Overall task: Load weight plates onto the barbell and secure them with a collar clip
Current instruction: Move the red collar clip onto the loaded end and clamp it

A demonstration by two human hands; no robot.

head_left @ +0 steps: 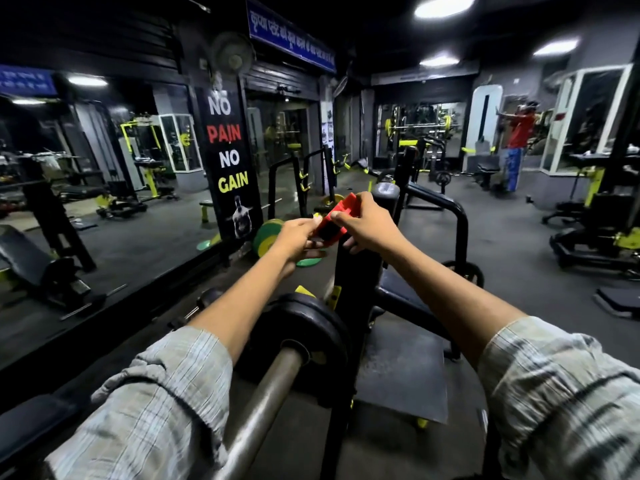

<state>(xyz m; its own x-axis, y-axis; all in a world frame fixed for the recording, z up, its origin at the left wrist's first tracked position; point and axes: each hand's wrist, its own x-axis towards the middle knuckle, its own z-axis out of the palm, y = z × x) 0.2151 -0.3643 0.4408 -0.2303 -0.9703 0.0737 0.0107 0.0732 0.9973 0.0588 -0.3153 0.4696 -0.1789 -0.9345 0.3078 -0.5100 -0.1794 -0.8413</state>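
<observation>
both hands are up in front of the chest with the red clip (334, 221) held between them. the left hand (299, 239) pinches its near, lower end with fingertips, and the right hand (369, 225) wraps its far side with the thumb laid along the top. the clip is in the air, well above the bar (266, 396) and not touching it.

a black plate (304, 337) already sits on the sleeve, pushed up near the black upright (353, 271) of the rack. bare steel runs from the plate toward the camera, so the collar has a free length to slide along. more plates, green and yellow (268, 233), lie on the floor further off (whether they are meant for this bar is not clear).

the step in hand looks like opening the clip. it should go well if the lever is swung fully open first, so the ring spreads wide enough to pass over the end of the sleeve without scraping. then bring it down square to the bar, not tilted, slide it until its face is touching the plate, and only then close the lever. a gap left there would let the plate shift. keep fingertips off the inner ring when it snaps shut.
</observation>
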